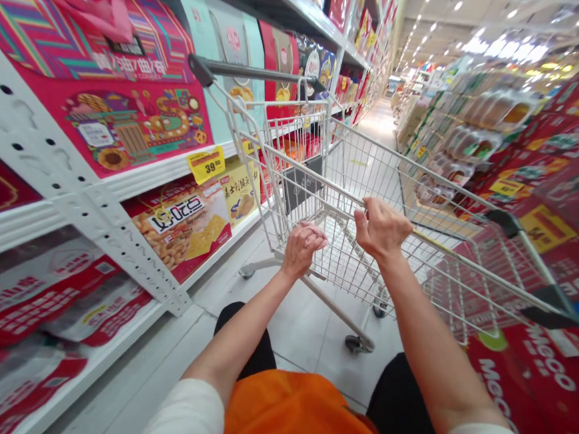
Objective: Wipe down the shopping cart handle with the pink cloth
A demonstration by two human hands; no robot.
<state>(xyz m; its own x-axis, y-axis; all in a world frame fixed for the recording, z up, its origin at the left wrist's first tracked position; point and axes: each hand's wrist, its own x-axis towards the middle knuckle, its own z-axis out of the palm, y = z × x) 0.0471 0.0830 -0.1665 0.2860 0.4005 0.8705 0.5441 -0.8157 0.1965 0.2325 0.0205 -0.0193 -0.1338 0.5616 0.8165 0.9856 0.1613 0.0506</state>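
A metal wire shopping cart stands tilted across the view in front of me, its basket holding no goods. My right hand is closed around the long top rail on the cart's near side, thumb up. Beside the lower basket and frame, my left hand is closed. A pale pink patch shows at its fingers; whether this is a cloth or the fingertips I cannot make out. The cart's dark handlebar is at the upper left, close to the shelf.
Shelves on the left hold gift boxes and bagged goods, with a yellow price tag. Stacked red cartons stand close on the right. Tiled floor lies under the cart, and an aisle runs ahead.
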